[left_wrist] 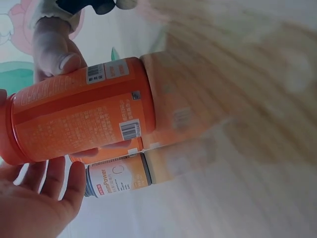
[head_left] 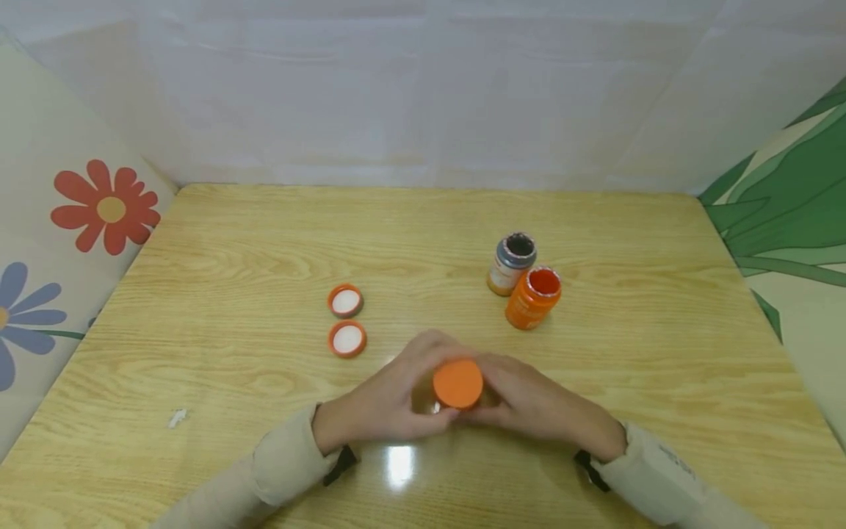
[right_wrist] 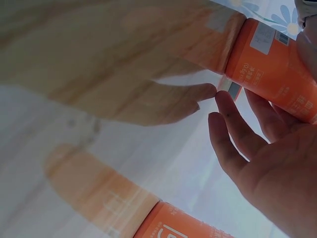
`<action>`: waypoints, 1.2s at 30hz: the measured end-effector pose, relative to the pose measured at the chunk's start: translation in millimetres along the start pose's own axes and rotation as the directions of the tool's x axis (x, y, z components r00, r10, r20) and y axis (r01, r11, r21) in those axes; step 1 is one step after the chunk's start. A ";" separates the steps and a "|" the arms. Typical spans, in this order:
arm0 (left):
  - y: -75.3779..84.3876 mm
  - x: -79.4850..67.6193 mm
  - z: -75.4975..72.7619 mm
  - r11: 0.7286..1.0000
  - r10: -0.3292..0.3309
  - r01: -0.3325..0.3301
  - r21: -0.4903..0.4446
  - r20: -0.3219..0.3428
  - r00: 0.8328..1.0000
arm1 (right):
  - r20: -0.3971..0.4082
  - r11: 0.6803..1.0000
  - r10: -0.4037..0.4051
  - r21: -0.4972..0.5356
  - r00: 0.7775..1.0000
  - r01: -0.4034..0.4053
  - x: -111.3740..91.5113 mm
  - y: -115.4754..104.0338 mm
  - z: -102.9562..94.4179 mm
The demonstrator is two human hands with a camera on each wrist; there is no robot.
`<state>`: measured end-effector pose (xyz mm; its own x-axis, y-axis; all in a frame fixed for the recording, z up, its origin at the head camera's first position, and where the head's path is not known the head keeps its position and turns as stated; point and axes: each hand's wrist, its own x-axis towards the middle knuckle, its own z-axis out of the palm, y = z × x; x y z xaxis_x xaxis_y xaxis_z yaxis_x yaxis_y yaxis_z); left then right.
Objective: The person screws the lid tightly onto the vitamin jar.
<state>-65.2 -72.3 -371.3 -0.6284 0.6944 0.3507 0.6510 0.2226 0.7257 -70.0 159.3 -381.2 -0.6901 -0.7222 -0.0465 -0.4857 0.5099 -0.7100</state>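
An orange supplement bottle [left_wrist: 81,111] with a printed label stands upright on the table between my hands, its orange lid [head_left: 458,383] on top. From the left, my left hand [head_left: 403,393] curves round the upper part of the bottle, thumb in front and fingers behind. My right hand [head_left: 538,397] holds it from the other side, fingers and thumb bent about it just below the lid. In the right wrist view, the lower fingers [right_wrist: 230,119] of that hand reach past the bottle near the tabletop.
Behind my right hand, a lidless orange bottle [head_left: 529,305] and a lidless grey one [head_left: 505,275] stand side by side. Two lids [head_left: 346,302] lie with white linings up, left of centre. A small white scrap [head_left: 177,418] lies farther left on the wooden table [head_left: 251,242].
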 end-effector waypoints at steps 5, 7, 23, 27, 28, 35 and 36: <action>-0.4 0.9 -2.1 1.000 0.014 -0.014 0.008 0.056 0.998 | -0.002 1.000 -0.009 0.010 1.000 0.009 1.6 -0.5 0.2; -0.7 1.3 -2.0 1.000 0.017 -0.018 0.012 0.064 0.998 | -0.001 1.000 -0.006 -0.001 1.000 0.006 0.8 -0.2 0.1; 0.5 0.0 7.1 0.998 -0.059 0.059 0.007 -0.056 0.997 | 0.029 1.000 -0.001 0.004 1.000 0.001 -0.9 2.3 -1.5; -0.1 1.3 5.4 0.999 0.014 -0.012 0.040 -0.053 0.999 | 0.022 1.000 -0.005 0.009 1.000 0.005 -1.0 2.1 -1.9; 0.1 1.4 4.6 0.999 0.025 -0.023 0.049 -0.046 0.999 | 0.018 1.000 -0.006 0.009 1.000 0.005 -1.0 1.8 -2.0; 1.9 1.4 1.2 0.998 0.007 -0.008 0.058 0.022 1.000 | 0.008 1.000 -0.008 -0.002 1.000 0.008 -0.1 1.4 -1.5; 2.2 1.7 1.4 0.999 -0.002 0.001 0.054 0.028 1.000 | 0.012 1.000 -0.008 -0.003 1.000 0.008 0.0 1.6 -1.5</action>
<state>-64.2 -69.8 -370.0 -0.6176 0.7129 0.3321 0.6725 0.2597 0.6931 -71.6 160.8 -381.3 -0.6797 -0.7319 -0.0494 -0.4929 0.5056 -0.7081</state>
